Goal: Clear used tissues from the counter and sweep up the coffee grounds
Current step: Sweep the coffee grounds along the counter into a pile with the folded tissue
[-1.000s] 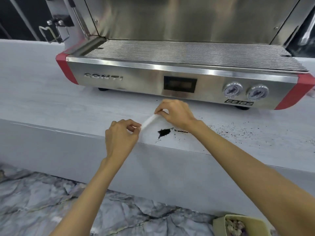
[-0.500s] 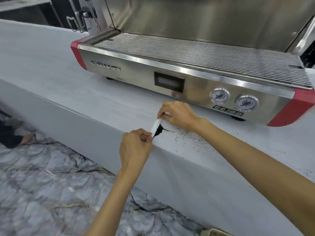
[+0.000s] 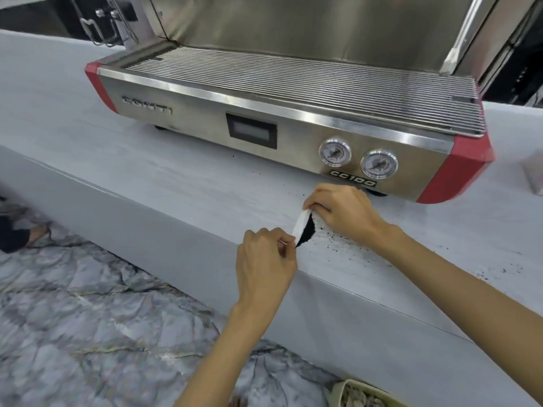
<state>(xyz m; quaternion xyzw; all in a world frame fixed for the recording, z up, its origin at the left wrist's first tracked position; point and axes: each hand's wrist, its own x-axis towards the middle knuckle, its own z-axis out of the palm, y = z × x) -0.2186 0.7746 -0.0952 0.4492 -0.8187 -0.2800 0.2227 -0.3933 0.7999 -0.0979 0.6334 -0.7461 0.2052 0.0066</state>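
A folded white tissue point(image 3: 299, 227) stands on its long edge on the grey counter point(image 3: 147, 177), stretched between both hands and reaching right to the counter's near edge. The left hand point(image 3: 264, 259) pinches its near end between thumb and curled fingers, hanging just past the lip. The right hand point(image 3: 343, 212) pinches the far end, knuckles up, just in front of the espresso machine point(image 3: 264, 127) and below its two gauges. A dark heap of coffee grounds point(image 3: 307, 235) lies against the tissue's right face, close to the edge; loose specks scatter further right. Left of the hands, a wide band of counter runs between the machine's front and the near edge. Below the counter's front face lies a marbled floor point(image 3: 73, 304), and at the near right a pale bin point(image 3: 340, 389) holds what may be crumpled tissues.
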